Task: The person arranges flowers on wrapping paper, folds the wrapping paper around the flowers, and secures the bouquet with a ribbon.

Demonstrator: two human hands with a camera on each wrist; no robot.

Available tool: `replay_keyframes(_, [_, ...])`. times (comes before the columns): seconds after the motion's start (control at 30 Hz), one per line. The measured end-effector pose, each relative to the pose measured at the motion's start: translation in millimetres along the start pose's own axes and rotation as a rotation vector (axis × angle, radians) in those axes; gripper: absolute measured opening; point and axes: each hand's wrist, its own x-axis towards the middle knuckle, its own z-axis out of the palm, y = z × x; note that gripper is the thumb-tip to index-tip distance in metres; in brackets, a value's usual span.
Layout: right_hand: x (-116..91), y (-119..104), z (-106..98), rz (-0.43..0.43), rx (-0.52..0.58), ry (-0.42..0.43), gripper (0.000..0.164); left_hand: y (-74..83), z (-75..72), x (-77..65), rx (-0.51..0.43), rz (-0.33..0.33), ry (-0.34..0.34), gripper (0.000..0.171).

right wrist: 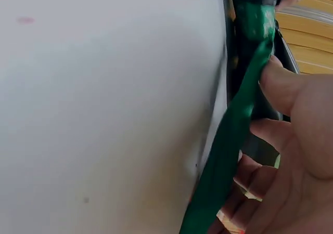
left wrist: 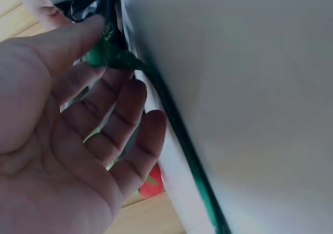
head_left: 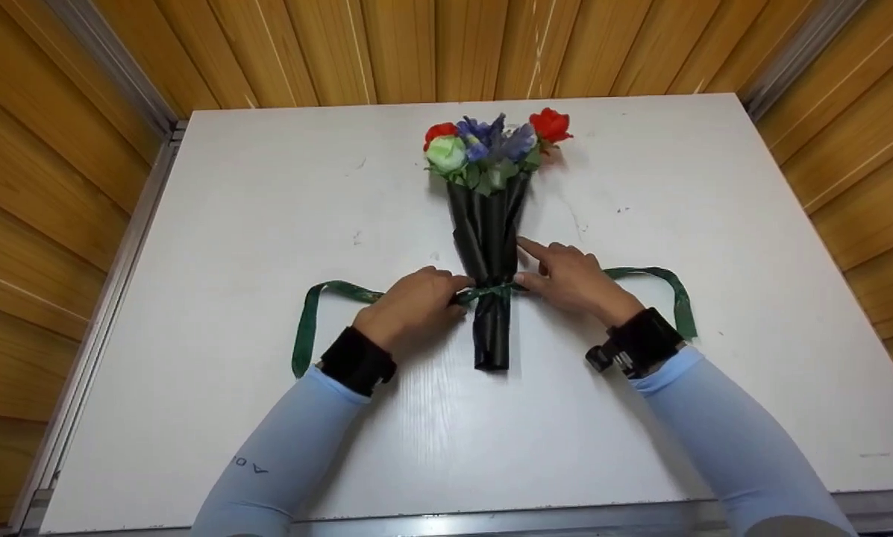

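Note:
A bouquet of artificial red, pale green and purple flowers [head_left: 483, 145] lies on the white table, stems wrapped in black paper [head_left: 491, 246]. A green ribbon [head_left: 491, 291] runs round the wrap's narrow lower part, its tails out to both sides. My left hand [head_left: 415, 302] is at the left side of the tie; in the left wrist view its thumb [left wrist: 86, 34] touches the wrap, fingers loosely bent by the ribbon [left wrist: 177, 122]. On the other side, my right hand [head_left: 571, 277] touches the wrap with index finger and thumb, the ribbon [right wrist: 229, 140] passing beside the thumb.
The white table [head_left: 230, 224] has dark scuffs and a metal frame [head_left: 565, 516] along its front edge. Wood-patterned panels [head_left: 401, 52] stand behind and at both sides. The ribbon's left tail [head_left: 308, 328] and right tail [head_left: 681, 298] lie on the table.

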Motion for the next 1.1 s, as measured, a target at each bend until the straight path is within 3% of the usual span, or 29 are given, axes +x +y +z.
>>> replay_keyframes(0.13, [5, -2, -4, -0.024, 0.068, -0.038, 0.065, 1.8, -1.4, 0.4, 0.011, 0.005, 0.011, 0.018])
replay_keyframes(0.27, [-1, 2, -8, -0.03, 0.155, -0.103, 0.056, -3.5, -11.4, -7.6, -0.022, -0.062, -0.007, 0.017])
replay_keyframes(0.5, [-19, 23, -14, -0.082, 0.152, -0.099, 0.009, -11.1, -34.5, -20.7, 0.029, -0.127, -0.049, 0.019])
replay_keyframes(0.67, [-29, 29, -15, -0.039, 0.234, -0.089, 0.009, -9.4, -48.6, -24.2, -0.047, -0.184, -0.146, 0.016])
replay_keyframes(0.73, [-32, 30, -17, -0.024, 0.249, -0.088, 0.008, -6.2, -54.1, -25.8, -0.027, -0.191, -0.148, 0.015])
replay_keyframes(0.83, [-36, 32, -19, -0.008, 0.237, -0.072, 0.01, 2.2, -59.3, -28.9, 0.085, -0.224, -0.07, 0.014])
replay_keyframes(0.93, [-39, 34, -20, -0.002, 0.188, -0.044, 0.01, 11.6, -59.5, -29.8, 0.199, -0.243, 0.095, 0.015])
replay_keyframes(1.0, [-41, 34, -21, -0.003, 0.152, -0.027, 0.011, 17.4, -58.5, -28.7, 0.201, -0.252, 0.207, 0.014])
replay_keyframes(1.1, [-44, 35, -23, -0.01, 0.11, -0.002, 0.011, 23.8, -57.1, -24.7, 0.077, -0.232, 0.309, 0.013])
